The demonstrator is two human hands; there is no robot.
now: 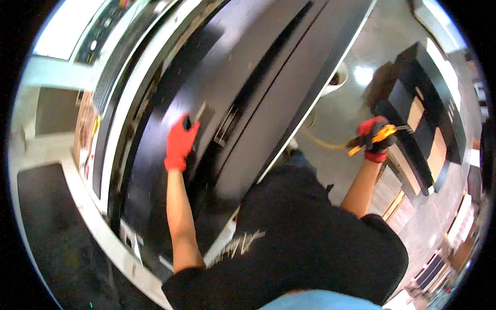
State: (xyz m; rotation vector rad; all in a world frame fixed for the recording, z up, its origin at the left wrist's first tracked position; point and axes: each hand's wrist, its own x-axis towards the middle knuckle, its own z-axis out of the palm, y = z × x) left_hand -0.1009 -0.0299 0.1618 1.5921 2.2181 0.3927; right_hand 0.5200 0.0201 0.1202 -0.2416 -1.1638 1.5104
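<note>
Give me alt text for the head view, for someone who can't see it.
A red-gloved right hand holds an orange tool, while the red-gloved left hand is over a long dark surface, at a small pale strip it may be holding. A black, frame-like piece is at the right.

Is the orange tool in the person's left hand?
No: the gloved right hand grips the orange tool, while the left hand is well away from it, by the dark panels.
</note>
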